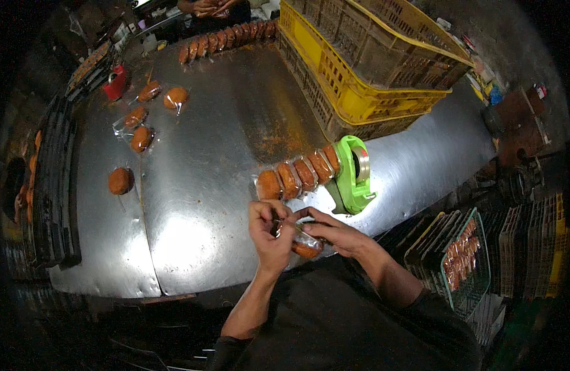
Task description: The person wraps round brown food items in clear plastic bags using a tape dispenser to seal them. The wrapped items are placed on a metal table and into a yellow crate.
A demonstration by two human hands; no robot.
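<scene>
Close to my body, at the near edge of the metal table, both hands hold a brown bun in a clear plastic bag (308, 248). My left hand (272, 232) is closed, its fingers pinching the bag's plastic. On the other side, my right hand (334, 232) has its thumb and fingers on the same bag. Just beyond my hands, a row of bagged buns (289, 179) stands on edge. Its far right end meets a green tape dispenser (356, 176) carrying a roll of tape.
Stacked yellow and brown crates (365, 80) stand at the back right. Loose bagged buns (120, 180) lie on the left of the metal table (198, 154). Another bun row (226, 40) is at the far edge, near another person's hands (207, 7). A basket of packages (463, 260) sits at right.
</scene>
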